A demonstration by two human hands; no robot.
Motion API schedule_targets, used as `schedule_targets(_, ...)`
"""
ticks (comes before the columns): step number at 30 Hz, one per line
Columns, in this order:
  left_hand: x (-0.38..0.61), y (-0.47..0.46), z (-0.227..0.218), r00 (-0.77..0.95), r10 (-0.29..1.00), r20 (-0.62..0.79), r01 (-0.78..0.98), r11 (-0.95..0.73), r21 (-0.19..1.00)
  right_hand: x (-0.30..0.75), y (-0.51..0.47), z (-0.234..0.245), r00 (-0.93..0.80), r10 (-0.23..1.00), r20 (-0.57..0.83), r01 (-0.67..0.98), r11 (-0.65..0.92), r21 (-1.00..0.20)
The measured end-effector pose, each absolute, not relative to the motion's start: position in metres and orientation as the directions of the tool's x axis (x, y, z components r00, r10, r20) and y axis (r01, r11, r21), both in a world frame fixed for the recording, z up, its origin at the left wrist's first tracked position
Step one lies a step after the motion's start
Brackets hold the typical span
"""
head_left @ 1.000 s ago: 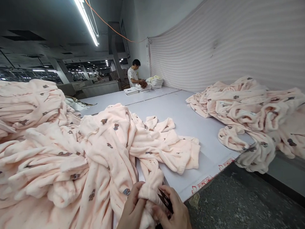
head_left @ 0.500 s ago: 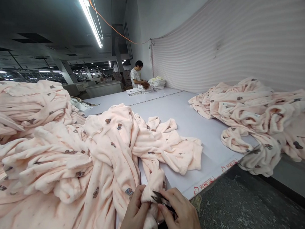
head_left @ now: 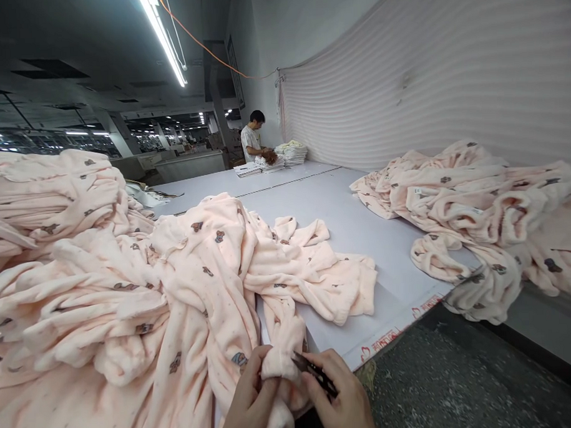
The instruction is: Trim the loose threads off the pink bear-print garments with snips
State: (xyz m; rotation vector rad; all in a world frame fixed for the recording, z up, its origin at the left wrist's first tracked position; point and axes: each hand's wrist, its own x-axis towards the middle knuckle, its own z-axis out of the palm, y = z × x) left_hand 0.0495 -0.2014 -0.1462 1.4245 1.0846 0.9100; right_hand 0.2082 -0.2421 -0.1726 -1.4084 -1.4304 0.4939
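Near the table's front edge, my left hand pinches the hem of a pale pink fleece garment between thumb and fingers. My right hand is closed around small dark thread snips. The blades point left and lie against the right side of the pinched hem. The garment is plush, with small brown and blue animal prints, and joins a large heap of the same cloth on my left. Part of the snips' handle is hidden by my right fingers.
More pink garments lie at the right, some hanging over the edge of the pale table. A tall pink pile stands at far left. At the table's far end, a person handles items beside folded stacks. Dark floor shows at right.
The snips have shifted slightly right along the hem, and their blades look closer together than before. My left hand keeps its pinch on the cloth. The whole view has shifted a little.
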Motion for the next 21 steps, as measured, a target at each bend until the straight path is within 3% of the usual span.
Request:
schedule_targets(4,0.048,-0.202,-0.143,0.235,0.968,0.083,0.330,-0.160,0.930,0.200,-0.240,-0.186,0.288,0.891,0.351,0.549,0.147,-0.823)
schedule_targets(7,0.045,-0.202,-0.139,0.196,0.963,0.183,0.442,-0.253,0.860,0.206,-0.237,-0.182,0.219,0.910,0.351,0.557,0.179,-0.811)
schedule_targets(12,0.048,-0.202,-0.141,0.276,0.940,0.199,0.416,-0.304,0.857,0.220,-0.236,-0.163,0.047,0.931,0.361,0.458,0.301,-0.837)
schedule_targets(21,0.044,-0.199,-0.154,0.308,0.939,0.150,0.446,-0.282,0.849,0.234,-0.231,-0.133,-0.008,0.992,0.123,0.433,0.114,-0.894)
